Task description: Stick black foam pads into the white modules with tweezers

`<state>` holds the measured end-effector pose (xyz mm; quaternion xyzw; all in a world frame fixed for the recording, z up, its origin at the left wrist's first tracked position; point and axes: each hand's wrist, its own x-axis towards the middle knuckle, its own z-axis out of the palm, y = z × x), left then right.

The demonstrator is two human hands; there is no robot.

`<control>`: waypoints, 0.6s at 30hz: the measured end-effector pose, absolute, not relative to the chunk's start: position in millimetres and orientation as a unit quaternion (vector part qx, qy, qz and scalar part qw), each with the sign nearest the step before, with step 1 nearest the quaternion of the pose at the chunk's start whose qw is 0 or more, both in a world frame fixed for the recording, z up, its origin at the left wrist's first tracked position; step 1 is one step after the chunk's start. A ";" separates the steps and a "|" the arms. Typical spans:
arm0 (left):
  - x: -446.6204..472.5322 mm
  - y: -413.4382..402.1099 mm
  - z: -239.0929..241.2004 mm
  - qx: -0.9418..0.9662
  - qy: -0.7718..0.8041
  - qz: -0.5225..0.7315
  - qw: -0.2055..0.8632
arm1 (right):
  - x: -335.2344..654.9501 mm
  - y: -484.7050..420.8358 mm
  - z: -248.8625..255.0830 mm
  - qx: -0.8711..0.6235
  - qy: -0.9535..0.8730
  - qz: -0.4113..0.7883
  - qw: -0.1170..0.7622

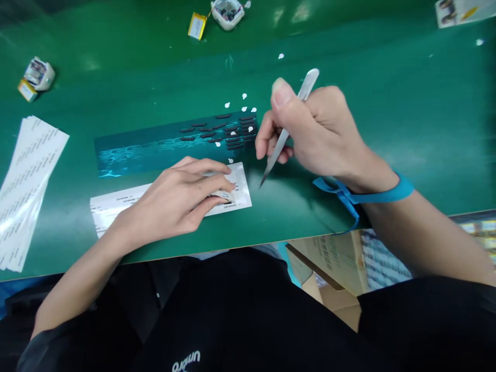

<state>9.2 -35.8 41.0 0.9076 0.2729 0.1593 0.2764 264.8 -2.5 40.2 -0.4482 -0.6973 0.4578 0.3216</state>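
My left hand [182, 194] is closed around a small white plastic casing [223, 195], mostly hidden under the fingers. It rests over a white printed backing sheet [243, 188] on the green mat. My right hand [318, 129] grips metal tweezers [277, 155], whose tip points down to the right of that sheet, apart from it. Behind the left hand lies a teal film strip [135, 154] bearing several thin black strips [234, 139]. Small white round stickers [244, 96] with tabs are scattered on and around the film's right end.
A fan of white printed sheets [29, 191] lies at the left. Opened white devices with yellow-edged batteries sit at far left [41, 75] and top centre [228, 13]. A picture card [465, 13] is at top right. A blue wrist strap [383, 192] circles my right wrist; cardboard boxes [329, 263] stand below the table edge.
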 end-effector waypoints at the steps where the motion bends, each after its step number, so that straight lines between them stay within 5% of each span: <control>1: 9.5 -36.6 39.6 0.912 0.269 0.156 0.268 | 264.8 -2.1 40.4 -0.434 -0.697 0.477 0.314; 18: 8.5 -36.2 36.1 0.921 0.251 0.158 0.251 | 274.9 14.5 31.7 -0.332 -0.685 0.630 0.157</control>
